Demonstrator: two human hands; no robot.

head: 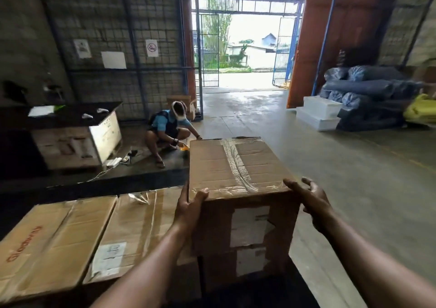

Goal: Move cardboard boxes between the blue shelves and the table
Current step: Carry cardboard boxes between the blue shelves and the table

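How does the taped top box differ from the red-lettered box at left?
The brown taped cardboard box sits on a lower box, left hand gripping its corner; the flat red-lettered cardboard box lies lower, untouched. Taped box: white label; flat box: red print. Both brown.

Left hand (190,209) gripping box (236,166), right hand (311,199) beside

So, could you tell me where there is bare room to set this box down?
The concrete floor right of the top box lies bare up to the white crates. Left is crowded: two flat boxes, a crouching person beyond.
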